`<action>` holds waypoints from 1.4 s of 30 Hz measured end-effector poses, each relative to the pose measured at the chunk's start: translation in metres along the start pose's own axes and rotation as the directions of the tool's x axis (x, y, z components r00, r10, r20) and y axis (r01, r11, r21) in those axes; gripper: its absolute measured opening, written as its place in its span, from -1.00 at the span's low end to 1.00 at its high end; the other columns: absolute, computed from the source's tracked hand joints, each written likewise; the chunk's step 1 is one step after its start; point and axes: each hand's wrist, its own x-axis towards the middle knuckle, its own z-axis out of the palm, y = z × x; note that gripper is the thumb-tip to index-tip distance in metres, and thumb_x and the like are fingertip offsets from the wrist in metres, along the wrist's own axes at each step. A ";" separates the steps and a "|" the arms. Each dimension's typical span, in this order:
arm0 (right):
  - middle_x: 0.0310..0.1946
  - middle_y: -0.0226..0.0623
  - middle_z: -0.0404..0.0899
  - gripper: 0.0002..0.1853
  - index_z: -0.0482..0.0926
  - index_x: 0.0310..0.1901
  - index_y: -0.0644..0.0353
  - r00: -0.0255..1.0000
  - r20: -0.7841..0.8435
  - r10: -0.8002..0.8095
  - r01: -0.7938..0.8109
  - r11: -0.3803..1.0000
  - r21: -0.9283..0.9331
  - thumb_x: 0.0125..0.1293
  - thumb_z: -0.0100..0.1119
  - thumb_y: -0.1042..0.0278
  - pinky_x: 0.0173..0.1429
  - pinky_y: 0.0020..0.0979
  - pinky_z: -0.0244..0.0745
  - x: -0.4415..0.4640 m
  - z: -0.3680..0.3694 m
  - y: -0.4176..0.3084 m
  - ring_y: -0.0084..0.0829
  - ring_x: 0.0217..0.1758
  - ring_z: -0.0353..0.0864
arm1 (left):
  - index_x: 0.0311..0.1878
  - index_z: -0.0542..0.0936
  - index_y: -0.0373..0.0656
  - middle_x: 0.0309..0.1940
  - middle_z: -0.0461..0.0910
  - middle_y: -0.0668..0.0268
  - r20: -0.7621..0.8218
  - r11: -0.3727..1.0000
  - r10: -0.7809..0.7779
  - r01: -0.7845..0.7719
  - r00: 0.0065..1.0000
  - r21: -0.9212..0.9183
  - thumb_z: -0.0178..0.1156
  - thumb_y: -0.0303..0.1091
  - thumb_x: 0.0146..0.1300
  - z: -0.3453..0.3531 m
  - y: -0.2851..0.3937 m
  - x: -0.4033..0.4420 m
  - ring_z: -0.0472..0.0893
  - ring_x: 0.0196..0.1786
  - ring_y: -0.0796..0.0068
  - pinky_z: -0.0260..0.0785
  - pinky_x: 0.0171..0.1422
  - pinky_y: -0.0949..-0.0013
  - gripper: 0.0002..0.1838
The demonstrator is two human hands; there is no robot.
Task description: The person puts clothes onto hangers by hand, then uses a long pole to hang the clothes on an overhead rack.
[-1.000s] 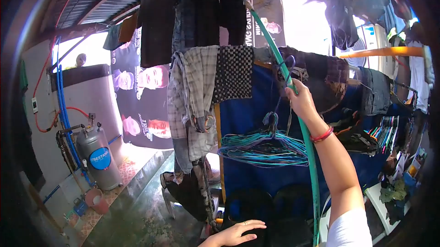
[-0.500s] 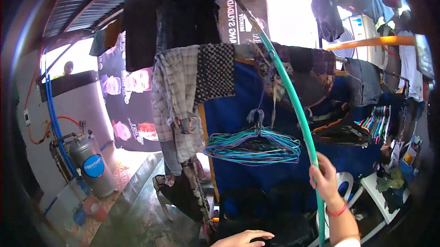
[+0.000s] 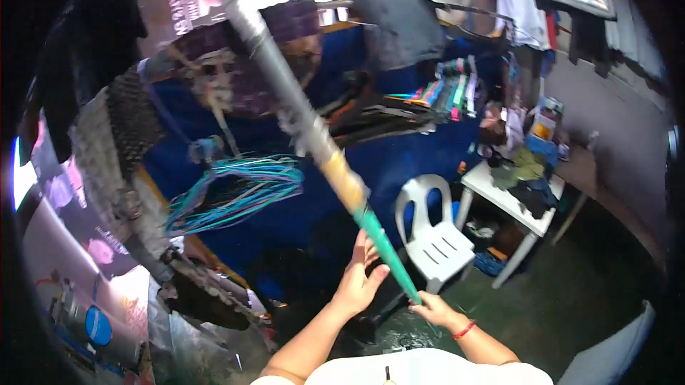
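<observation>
A long pole (image 3: 285,78), grey along its upper length with a yellowish band and a green lower part, slants from the upper left down to my hands. My right hand (image 3: 435,310), with a red band at the wrist, is closed around the green lower end. My left hand (image 3: 362,278) is raised beside the green part, fingers spread and thumb apart; any contact with the pole is unclear. Left of the pole, a bundle of teal and purple hangers (image 3: 239,189) hangs before a blue sheet (image 3: 385,164).
A white plastic chair (image 3: 435,235) stands beyond my right hand. Behind it is a white table (image 3: 510,206) bearing crumpled clothes (image 3: 524,171). More hangers (image 3: 453,89) and a grey garment (image 3: 403,28) hang above. A metal tank (image 3: 75,328) is at lower left.
The view has turned right and down. The pole has come closer and tilted, its grey part now large in view. My right hand has moved to its lower end; my left hand has risen beside it.
</observation>
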 end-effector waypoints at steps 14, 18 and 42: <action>0.15 0.01 0.45 -0.53 0.46 0.19 0.21 0.864 -0.499 0.065 -0.160 0.976 -0.150 0.25 0.28 0.37 0.32 -0.23 0.37 -0.146 -0.189 0.103 -0.02 0.23 0.46 | 0.09 0.40 -0.21 -0.19 0.47 0.28 -0.030 0.944 -0.323 0.324 0.946 0.054 0.19 -0.41 0.32 0.251 -0.172 0.145 0.47 -0.12 0.47 0.36 0.01 0.38 -0.68; 0.09 -0.04 0.50 -0.61 0.52 0.12 0.23 0.763 -0.612 0.208 -0.337 0.936 -0.102 0.26 0.25 0.40 0.30 -0.25 0.38 -0.172 -0.205 0.141 -0.09 0.21 0.49 | 0.06 0.40 -0.22 -0.18 0.47 0.27 -0.098 0.948 -0.306 0.313 0.947 0.059 0.17 -0.44 0.31 0.267 -0.249 0.191 0.47 -0.13 0.44 0.36 0.01 0.35 -0.71; -0.63 -0.20 0.56 -0.38 0.54 -0.49 0.30 0.755 -0.655 -0.043 -0.045 0.992 -0.116 0.25 0.16 -0.27 -0.40 -0.30 0.46 0.378 -0.567 -0.003 -0.39 -0.57 0.59 | 0.32 0.20 -0.32 0.15 0.32 -0.10 -0.129 0.848 -0.435 0.453 0.891 0.276 0.25 -0.36 0.21 0.277 -0.427 0.247 0.40 0.18 -0.04 0.25 0.29 0.07 -0.34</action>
